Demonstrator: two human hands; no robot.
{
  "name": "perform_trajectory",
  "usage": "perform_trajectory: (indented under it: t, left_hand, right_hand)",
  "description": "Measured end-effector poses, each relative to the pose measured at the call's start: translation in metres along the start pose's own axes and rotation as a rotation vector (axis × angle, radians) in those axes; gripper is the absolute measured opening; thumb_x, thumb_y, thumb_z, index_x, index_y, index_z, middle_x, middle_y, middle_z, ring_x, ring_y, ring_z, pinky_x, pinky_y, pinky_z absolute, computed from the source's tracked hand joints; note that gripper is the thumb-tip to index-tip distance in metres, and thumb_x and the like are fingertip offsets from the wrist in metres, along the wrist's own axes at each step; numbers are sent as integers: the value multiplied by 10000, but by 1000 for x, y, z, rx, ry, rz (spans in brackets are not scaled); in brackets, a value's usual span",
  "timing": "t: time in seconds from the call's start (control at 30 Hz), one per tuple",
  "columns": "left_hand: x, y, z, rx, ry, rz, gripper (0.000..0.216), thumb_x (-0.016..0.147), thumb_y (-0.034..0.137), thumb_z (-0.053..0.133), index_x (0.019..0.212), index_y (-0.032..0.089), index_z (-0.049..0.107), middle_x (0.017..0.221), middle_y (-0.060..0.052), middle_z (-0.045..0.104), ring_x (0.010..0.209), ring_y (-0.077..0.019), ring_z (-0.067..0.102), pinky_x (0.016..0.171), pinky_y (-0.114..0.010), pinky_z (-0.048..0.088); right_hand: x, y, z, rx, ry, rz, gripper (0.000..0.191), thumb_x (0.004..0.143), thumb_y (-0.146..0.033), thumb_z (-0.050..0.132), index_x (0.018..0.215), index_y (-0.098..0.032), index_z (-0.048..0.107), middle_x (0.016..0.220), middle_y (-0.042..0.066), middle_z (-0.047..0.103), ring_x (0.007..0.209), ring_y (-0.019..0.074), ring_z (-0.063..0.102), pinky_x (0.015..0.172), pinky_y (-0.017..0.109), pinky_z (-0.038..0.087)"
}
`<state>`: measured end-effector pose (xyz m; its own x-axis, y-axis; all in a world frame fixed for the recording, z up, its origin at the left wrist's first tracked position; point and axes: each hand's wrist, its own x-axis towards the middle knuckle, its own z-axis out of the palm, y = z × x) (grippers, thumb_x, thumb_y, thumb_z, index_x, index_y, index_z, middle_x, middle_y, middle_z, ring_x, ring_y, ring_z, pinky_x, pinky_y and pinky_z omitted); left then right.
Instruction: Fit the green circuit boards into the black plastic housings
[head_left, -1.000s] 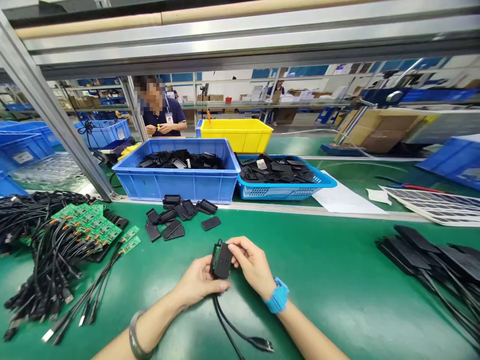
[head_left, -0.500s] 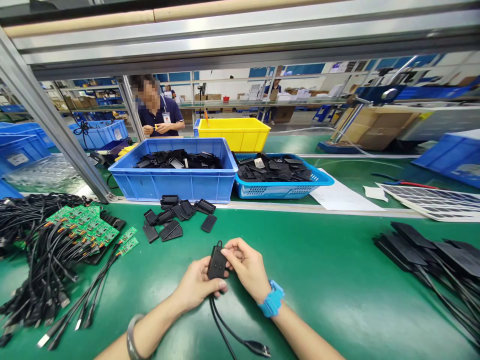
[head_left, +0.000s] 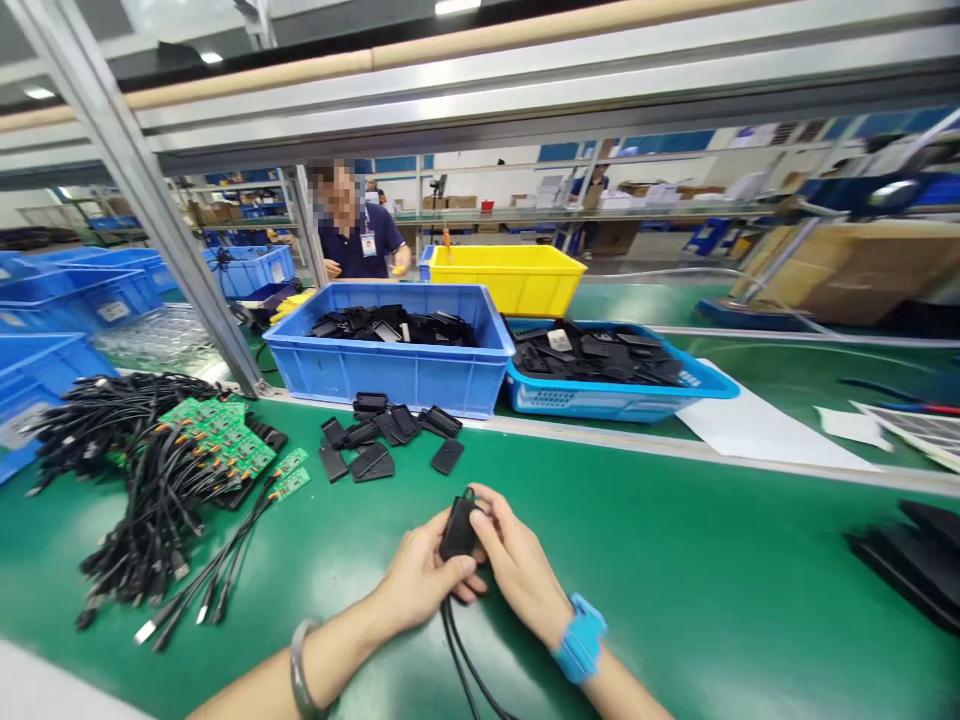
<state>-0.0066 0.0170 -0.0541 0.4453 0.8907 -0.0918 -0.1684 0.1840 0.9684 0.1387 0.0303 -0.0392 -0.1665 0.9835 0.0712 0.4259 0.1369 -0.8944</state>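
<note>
A small black plastic case [head_left: 457, 528] with cables sits between my two hands over the green table. Fingers and thumb of my left hand [head_left: 431, 570] grip its left side and lower end. My right hand [head_left: 506, 545] holds the right side, its thumb pressed on the upper face. Two black cables [head_left: 459, 650] hang from the bottom of the case toward me, and a small loop shows at its top. Beyond my hands lie several loose black case halves [head_left: 375, 440]. To the left rests a pile of green circuit boards [head_left: 217, 440] with black cables attached.
A blue bin [head_left: 382, 370] and a blue basket [head_left: 600, 390] full of black case parts stand behind the loose halves, with a yellow bin [head_left: 506, 275] farther back. Finished-looking black units [head_left: 911, 560] lie at right. A metal post [head_left: 165, 220] rises at left. A co-worker [head_left: 360, 235] is across the table.
The view has turned left, so the scene appears shifted right. My right thumb has moved onto the face of the case, covering more of it. Both hands keep hold.
</note>
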Motion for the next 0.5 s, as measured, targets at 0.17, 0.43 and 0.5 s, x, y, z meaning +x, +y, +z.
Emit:
perform_trajectory:
  t: [0.17,0.43,0.5]
  left_hand:
    - [0,5,-10,306,-140,137,967,692,150,670,1487,264,132,1119,-88,614,877,-172,637,717,-278,542]
    - [-14,84,-90,1689,695,-247,302,849,47,398,1075,120,585,1064,-176,597,1025,-278,581,840,-414,497]
    - [-23,89,-113,1696,855,-363,291,860,59,353,1038,46,583,1017,-259,587,948,-345,613,749,-484,504]
  right_hand:
    - [-1,17,-6,-445,-1,-219,588,922,-350,368,1465,-169,236,1182,142,550,1038,236,603,879,356,509]
    - [16,48,-52,-1231,300,-302,455,850,-191,383,1262,-57,522,1171,281,563,1054,405,556,785,511,481]
    - [14,44,-48,-1143,310,-386,441,866,-227,379,1250,-90,546,1185,246,583,1046,372,572,837,512,472]
